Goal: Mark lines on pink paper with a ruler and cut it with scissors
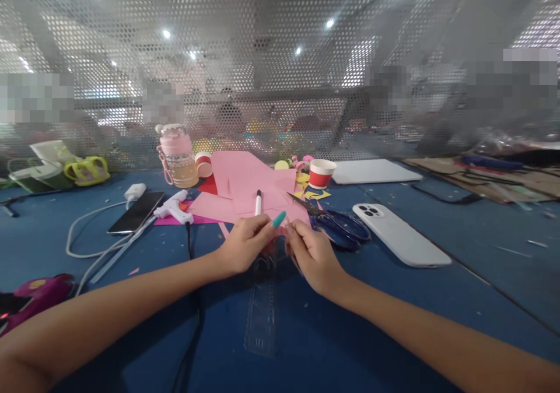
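Observation:
My left hand (245, 240) and my right hand (312, 254) meet over the front of the pink paper sheets (262, 177), fingertips pinched close together. Something small and pale pinkish sits between them; its kind is too hidden to tell. The left thumb ends in a teal tip (279, 219), a long nail or a cap. A white marker with a black end (258, 202) lies on the paper just beyond. Right of my hands lie dark blue-handled scissors (345, 228), blades toward the paper. Below the hands is a clear ruler (261, 317) on the blue table (332, 346).
Leftward are a white glue gun (175, 207), a black phone (136, 212), a charger (135, 192) and a pink-lidded bottle (177, 157). Rightward are a red-and-white paper cup (321, 174), a white phone (400, 234) and a white flat slab (376, 171). A perforated metal screen (280, 66) stands behind.

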Available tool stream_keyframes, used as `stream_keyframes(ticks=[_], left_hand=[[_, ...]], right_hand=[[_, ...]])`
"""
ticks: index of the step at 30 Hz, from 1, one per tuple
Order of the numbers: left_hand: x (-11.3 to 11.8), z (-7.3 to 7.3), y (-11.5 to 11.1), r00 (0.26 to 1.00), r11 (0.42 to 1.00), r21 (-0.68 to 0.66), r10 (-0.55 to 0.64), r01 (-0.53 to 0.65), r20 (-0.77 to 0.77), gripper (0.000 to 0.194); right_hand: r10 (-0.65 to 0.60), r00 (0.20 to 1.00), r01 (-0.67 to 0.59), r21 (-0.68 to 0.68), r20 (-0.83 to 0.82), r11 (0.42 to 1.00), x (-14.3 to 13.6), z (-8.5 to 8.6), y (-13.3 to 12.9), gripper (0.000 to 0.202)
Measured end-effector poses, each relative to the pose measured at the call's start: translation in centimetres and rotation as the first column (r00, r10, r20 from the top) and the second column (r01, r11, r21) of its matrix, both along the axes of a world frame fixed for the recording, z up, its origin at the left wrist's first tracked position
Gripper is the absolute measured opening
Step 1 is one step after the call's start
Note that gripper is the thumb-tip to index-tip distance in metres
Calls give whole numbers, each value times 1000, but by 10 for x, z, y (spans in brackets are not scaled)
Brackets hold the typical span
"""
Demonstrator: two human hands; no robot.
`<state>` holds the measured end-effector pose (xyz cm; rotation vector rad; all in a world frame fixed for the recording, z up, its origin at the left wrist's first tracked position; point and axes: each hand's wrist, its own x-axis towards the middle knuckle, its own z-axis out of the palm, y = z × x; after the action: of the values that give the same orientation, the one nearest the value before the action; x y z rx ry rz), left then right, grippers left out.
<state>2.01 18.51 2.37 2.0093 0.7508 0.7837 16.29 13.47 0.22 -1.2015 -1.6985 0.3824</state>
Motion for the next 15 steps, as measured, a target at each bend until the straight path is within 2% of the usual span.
stream_keyframes(ticks=[4,7,15], left_hand=[[3,-5,-4,1000,1000,-10,25,-25,11,31],[4,-6,-6,999,998,33,51,-51,-5,30],[1,-4,-8,1000,1000,26,2,-2,-11,30]], right_hand=[[36,999,-35,-14,24,999,0,-1,-1,29],[46,999,-46,-23,10,999,0,-1,-1,29],[96,995,-97,-59,-24,994,-1,1,-4,26]])
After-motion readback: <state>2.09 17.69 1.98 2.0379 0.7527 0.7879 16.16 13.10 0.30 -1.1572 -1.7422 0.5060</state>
